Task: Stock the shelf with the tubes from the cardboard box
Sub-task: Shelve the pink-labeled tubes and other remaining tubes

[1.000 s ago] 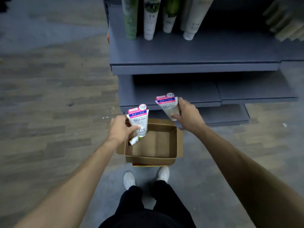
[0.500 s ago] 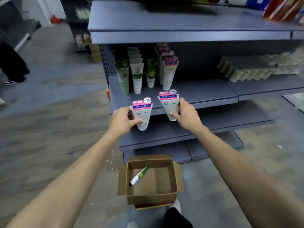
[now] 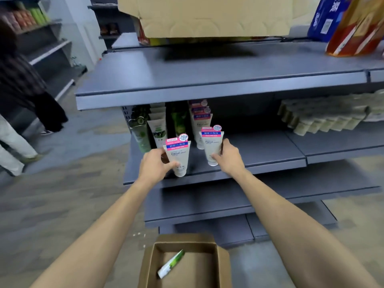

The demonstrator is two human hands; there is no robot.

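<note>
My left hand (image 3: 154, 165) is closed around a white facial-wash tube (image 3: 178, 157) with a pink and blue header, thumb across its front and the cap end pointing down; this tube sits just left of frame centre, in front of the edge of the grey shelf (image 3: 270, 150). My right hand (image 3: 228, 156) grips a second matching tube (image 3: 212, 145) from its right side, fingers wrapped behind it and thumb near the cap end; it is slightly higher and to the right of the first, over the front part of the same shelf board. Both tubes are upright, cap down, and apart from each other. Directly behind them, at frame centre, a row of identical stocked tubes (image 3: 200, 119) stands on the shelf, with green and white tubes (image 3: 158, 129) in rows to its left. Pale tubes lying in a stack (image 3: 324, 117) occupy the shelf section at the right of the frame. At the bottom centre, the open cardboard box (image 3: 223, 265) rests on the floor and contains one green and white tube (image 3: 171, 265) lying diagonally on its base. A large carton (image 3: 207, 15) sits on the top shelf at the upper centre.
</note>
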